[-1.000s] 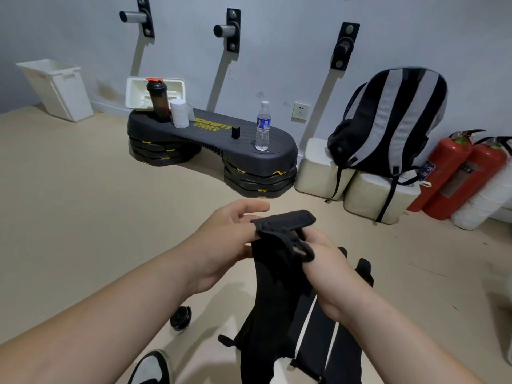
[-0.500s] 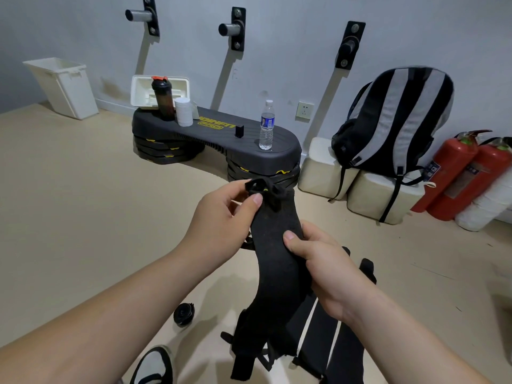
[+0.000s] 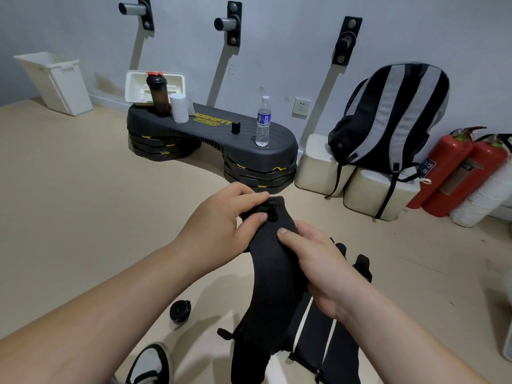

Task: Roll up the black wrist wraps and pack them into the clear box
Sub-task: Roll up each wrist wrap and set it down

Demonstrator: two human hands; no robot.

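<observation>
Where the left hand [image 3: 219, 223] pinches the wrap [image 3: 267, 281], its end seems folded.

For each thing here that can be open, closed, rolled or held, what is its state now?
held wrist wrap, unrolled, hanging from both hands
left hand, pinches the wrap's top end
right hand, grips the wrap lower down
small wrap on the floor, rolled up
floor wraps, flat, unrolled
water bottle, upright, capped
shaker bottle, upright, lid on
white bin, open top
</observation>
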